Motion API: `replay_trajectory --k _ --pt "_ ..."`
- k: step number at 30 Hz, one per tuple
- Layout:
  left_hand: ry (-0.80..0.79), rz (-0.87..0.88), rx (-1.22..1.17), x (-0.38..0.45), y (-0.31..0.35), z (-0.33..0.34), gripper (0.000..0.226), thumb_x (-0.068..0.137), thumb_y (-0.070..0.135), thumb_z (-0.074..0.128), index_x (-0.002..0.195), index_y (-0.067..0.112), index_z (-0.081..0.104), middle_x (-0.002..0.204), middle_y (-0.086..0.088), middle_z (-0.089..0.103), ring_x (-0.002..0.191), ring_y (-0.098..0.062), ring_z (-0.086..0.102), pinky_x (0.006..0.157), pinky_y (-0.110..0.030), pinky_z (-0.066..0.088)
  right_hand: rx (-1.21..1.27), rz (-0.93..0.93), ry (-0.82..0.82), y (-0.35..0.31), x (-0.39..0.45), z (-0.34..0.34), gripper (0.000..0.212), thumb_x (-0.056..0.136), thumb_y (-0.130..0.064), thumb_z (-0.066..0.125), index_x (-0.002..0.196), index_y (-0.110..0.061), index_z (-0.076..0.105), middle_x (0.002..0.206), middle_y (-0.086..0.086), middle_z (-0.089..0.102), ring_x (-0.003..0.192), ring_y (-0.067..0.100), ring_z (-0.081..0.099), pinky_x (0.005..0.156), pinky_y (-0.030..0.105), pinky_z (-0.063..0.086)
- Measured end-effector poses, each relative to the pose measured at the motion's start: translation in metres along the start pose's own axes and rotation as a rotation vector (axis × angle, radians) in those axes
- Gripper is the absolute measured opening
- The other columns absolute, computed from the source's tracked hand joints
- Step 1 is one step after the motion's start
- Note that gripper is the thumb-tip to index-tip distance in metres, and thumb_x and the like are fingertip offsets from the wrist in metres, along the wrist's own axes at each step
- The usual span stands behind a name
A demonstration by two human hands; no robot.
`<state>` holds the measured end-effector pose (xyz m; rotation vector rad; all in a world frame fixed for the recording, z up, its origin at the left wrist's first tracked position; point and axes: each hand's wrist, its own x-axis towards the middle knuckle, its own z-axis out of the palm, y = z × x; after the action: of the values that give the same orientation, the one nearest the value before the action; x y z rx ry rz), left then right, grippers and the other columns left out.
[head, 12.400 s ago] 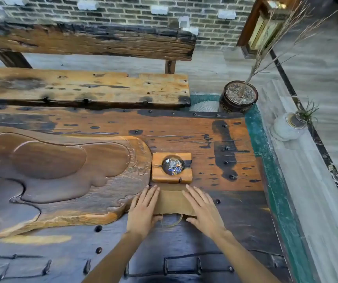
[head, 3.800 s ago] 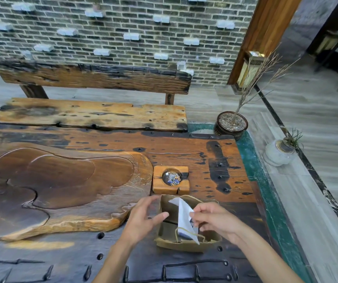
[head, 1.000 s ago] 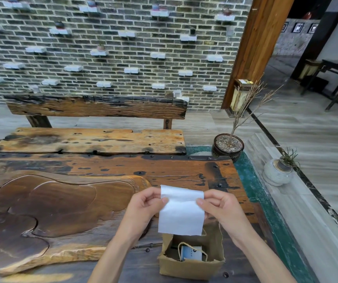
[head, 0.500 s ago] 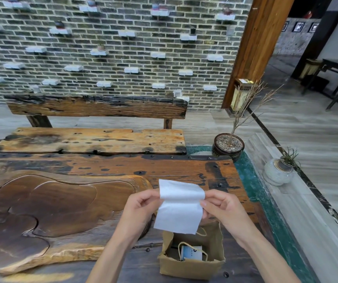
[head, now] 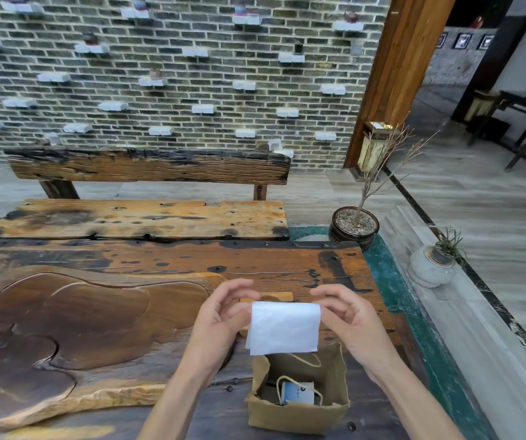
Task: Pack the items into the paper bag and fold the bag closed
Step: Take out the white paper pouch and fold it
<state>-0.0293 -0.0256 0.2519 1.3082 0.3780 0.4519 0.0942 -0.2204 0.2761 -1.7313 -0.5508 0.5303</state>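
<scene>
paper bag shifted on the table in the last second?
No. The paper bag stands open at the same spot near the table's front edge, beside the carved wooden slab, while both hands hold the white sheet above it.

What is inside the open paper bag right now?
Inside the paper bag lies a small white-and-blue packet, partly crossed by a handle loop. The bag's near wall hides the rest of the floor.

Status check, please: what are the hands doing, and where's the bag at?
Both hands, left and right, pinch a white tissue above the bag. Bag open, upright, one packet inside. Nothing blocking.
</scene>
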Motion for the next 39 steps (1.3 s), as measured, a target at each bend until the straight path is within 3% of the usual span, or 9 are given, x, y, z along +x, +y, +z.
replay_trajectory --k 4,7,13,19,23,25,27,31,39 --pt "0.063 -0.085 -0.121 -0.002 0.005 0.007 0.021 0.096 0.005 0.052 0.114 0.007 0.063 0.106 -0.016 0.072 0.091 -0.023 0.068 0.075 -0.027 0.059 -0.001 -0.004 0.054 0.002 0.003 0.000 0.024 0.093 -0.002 0.062 0.107 -0.021 0.066 0.096 0.000 0.079 0.093 0.017 0.073 0.082 0.040 0.058" --pt "0.080 -0.151 -0.211 -0.005 0.007 0.013 0.025 0.097 0.018 0.050 0.114 0.004 0.061 0.105 -0.019 0.073 0.090 -0.026 0.070 0.073 -0.028 0.061 -0.015 -0.004 0.073 0.003 0.003 0.002 0.025 0.093 -0.002 0.062 0.107 -0.022 0.066 0.096 -0.001 0.078 0.095 0.015 0.073 0.085 0.041 0.058" --pt "0.064 -0.199 -0.198 -0.010 0.003 0.022 0.018 0.092 0.011 0.058 0.107 0.004 0.065 0.086 -0.008 0.076 0.076 -0.014 0.069 0.061 -0.025 0.058 -0.075 -0.030 0.096 0.005 0.002 0.006 0.025 0.091 -0.005 0.064 0.104 -0.026 0.067 0.094 -0.005 0.078 0.093 0.015 0.072 0.086 0.040 0.057" --pt "0.066 -0.199 -0.178 -0.010 -0.002 0.029 0.017 0.091 0.004 0.060 0.107 0.005 0.065 0.100 -0.015 0.076 0.082 -0.020 0.072 0.063 -0.030 0.060 -0.147 -0.040 0.130 0.007 -0.001 0.012 0.030 0.090 -0.003 0.063 0.104 -0.029 0.065 0.091 -0.009 0.076 0.087 0.010 0.070 0.082 0.032 0.058" --pt "0.077 -0.203 -0.154 -0.009 -0.003 0.030 0.019 0.093 0.004 0.057 0.111 0.006 0.063 0.103 -0.012 0.076 0.084 -0.019 0.072 0.065 -0.031 0.059 -0.055 0.016 0.157 0.008 0.000 0.013 0.037 0.094 0.004 0.051 0.107 -0.028 0.065 0.091 -0.003 0.078 0.085 0.014 0.073 0.083 0.038 0.059" --pt "0.072 -0.204 -0.140 -0.009 -0.002 0.028 0.020 0.093 0.006 0.058 0.112 0.008 0.063 0.105 -0.010 0.076 0.086 -0.018 0.072 0.065 -0.030 0.058 0.045 0.070 0.175 0.006 0.001 0.013 0.029 0.098 -0.004 0.049 0.109 -0.023 0.066 0.090 0.001 0.078 0.083 0.018 0.073 0.082 0.041 0.060" --pt "0.059 -0.199 -0.133 -0.008 -0.001 0.026 0.021 0.092 0.006 0.058 0.112 0.009 0.064 0.106 -0.009 0.076 0.087 -0.017 0.072 0.065 -0.029 0.058 0.148 0.139 0.149 0.004 0.001 0.014 0.019 0.100 -0.023 0.053 0.109 -0.018 0.069 0.090 0.004 0.078 0.085 0.022 0.073 0.081 0.039 0.059" --pt "0.022 -0.202 -0.118 -0.008 0.000 0.025 0.023 0.093 0.002 0.057 0.113 0.011 0.064 0.107 -0.008 0.076 0.093 -0.021 0.071 0.065 -0.029 0.058 0.077 0.210 0.043 0.006 0.003 0.017 0.039 0.095 -0.047 0.053 0.092 -0.016 0.076 0.092 0.007 0.077 0.088 0.023 0.073 0.080 0.034 0.055" --pt "0.007 -0.199 -0.094 -0.008 0.000 0.025 0.024 0.092 0.000 0.057 0.112 0.012 0.063 0.106 -0.007 0.076 0.088 -0.017 0.072 0.062 -0.028 0.058 -0.025 0.182 0.046 0.003 0.004 0.020 0.024 0.096 -0.033 0.059 0.086 -0.017 0.074 0.085 -0.001 0.073 0.077 0.000 0.068 0.055 0.013 0.051"
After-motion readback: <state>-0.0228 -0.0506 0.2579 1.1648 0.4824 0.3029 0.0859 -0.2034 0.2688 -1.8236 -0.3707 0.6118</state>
